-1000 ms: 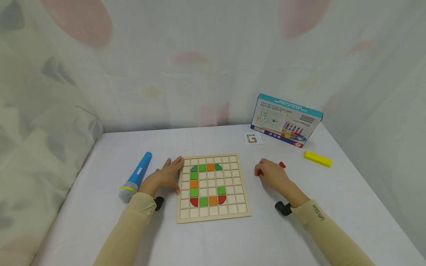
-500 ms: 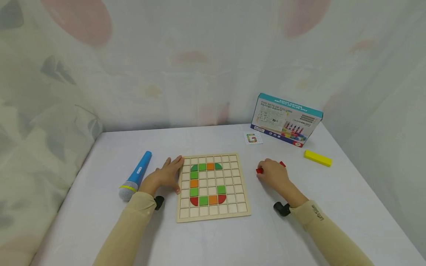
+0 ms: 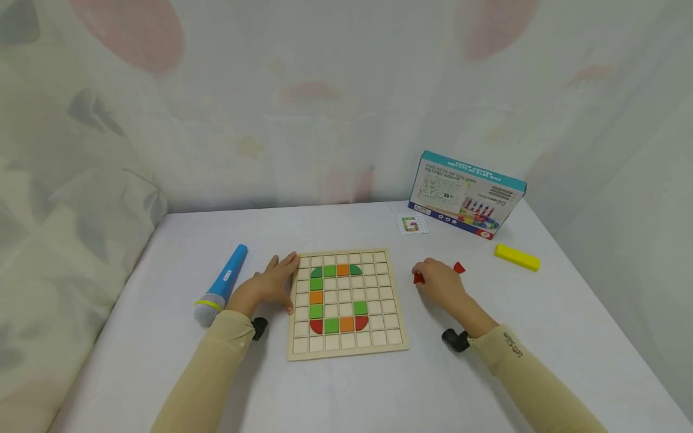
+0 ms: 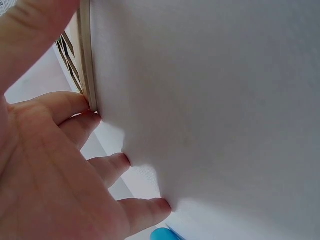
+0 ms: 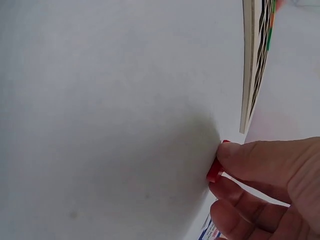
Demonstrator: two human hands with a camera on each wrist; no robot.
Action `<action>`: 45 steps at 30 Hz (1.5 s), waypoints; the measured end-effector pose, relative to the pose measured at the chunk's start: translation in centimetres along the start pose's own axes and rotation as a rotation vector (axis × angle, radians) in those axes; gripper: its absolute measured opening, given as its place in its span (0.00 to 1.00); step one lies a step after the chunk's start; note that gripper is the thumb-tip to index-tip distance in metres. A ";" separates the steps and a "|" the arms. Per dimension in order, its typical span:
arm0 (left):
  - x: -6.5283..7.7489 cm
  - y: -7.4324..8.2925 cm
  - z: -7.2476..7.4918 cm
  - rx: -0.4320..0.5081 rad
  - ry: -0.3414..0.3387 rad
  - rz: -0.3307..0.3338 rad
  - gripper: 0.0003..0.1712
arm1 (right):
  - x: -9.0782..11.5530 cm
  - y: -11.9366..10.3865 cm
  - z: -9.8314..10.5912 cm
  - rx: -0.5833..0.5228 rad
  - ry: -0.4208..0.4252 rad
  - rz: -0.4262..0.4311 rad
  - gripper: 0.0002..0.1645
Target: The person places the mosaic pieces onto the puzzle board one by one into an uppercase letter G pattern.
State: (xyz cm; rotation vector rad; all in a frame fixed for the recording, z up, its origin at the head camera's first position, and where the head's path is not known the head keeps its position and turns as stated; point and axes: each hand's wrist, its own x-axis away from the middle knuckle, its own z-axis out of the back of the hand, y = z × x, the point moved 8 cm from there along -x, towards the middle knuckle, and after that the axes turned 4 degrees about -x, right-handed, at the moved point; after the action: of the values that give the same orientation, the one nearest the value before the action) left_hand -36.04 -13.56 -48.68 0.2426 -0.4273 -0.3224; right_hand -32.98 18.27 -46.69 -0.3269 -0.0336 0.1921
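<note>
A wooden grid board [image 3: 373,295] lies on the white table, with green, orange and red tiles set in a C-like outline. My left hand [image 3: 266,287] rests at its left edge, fingers spread and straight; in the left wrist view fingertips touch the board's side and the cloth. Right of the board, my right hand [image 3: 441,282] pinches a small red tile [image 5: 215,170] between thumb and fingers, low over the table. The tile's full shape is hidden by the fingers. Just behind that hand lies another red piece [image 3: 459,267], partly covered.
A pattern card [image 3: 412,224] lies behind the board, beside a standing toy box [image 3: 467,195]. To the right is a yellow block [image 3: 517,257]. The blue toy microphone [image 3: 222,285] lies close to the left hand.
The right hand has shifted slightly, and a red tile now shows at its fingertips where none was visible at first. More of the other red piece is uncovered. The left hand stays put.
</note>
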 end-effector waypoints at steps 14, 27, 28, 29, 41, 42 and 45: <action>-0.1 -0.1 -0.1 0.022 -0.008 -0.002 0.69 | -0.8 -7.8 -0.7 -0.154 -0.029 0.215 0.16; 0.1 0.1 -0.1 0.036 -0.013 0.013 0.69 | -1.7 -11.8 -4.0 -0.068 -0.138 0.277 0.13; 0.1 0.1 -0.1 0.036 -0.012 0.014 0.69 | -1.7 -11.8 -4.0 -0.071 -0.140 0.275 0.13; 0.1 0.0 0.0 0.034 -0.012 0.014 0.69 | -1.7 -11.9 -4.0 -0.074 -0.141 0.275 0.13; -0.2 -0.1 -0.1 0.011 0.001 0.007 0.69 | -1.1 -12.0 -3.7 -0.073 -0.127 0.287 0.15; -0.2 -0.1 -0.1 0.009 0.001 0.008 0.69 | -1.1 -12.0 -3.6 -0.067 -0.121 0.290 0.15; -0.2 -0.2 -0.2 0.011 0.001 0.014 0.69 | -0.9 -11.6 -3.0 -0.074 -0.100 0.278 0.15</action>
State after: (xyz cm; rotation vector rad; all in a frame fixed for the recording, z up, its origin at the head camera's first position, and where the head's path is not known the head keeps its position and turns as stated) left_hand -36.18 -13.64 -48.95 0.2502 -0.4292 -0.3064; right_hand -31.61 6.38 -45.82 -0.3955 -0.0943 0.4837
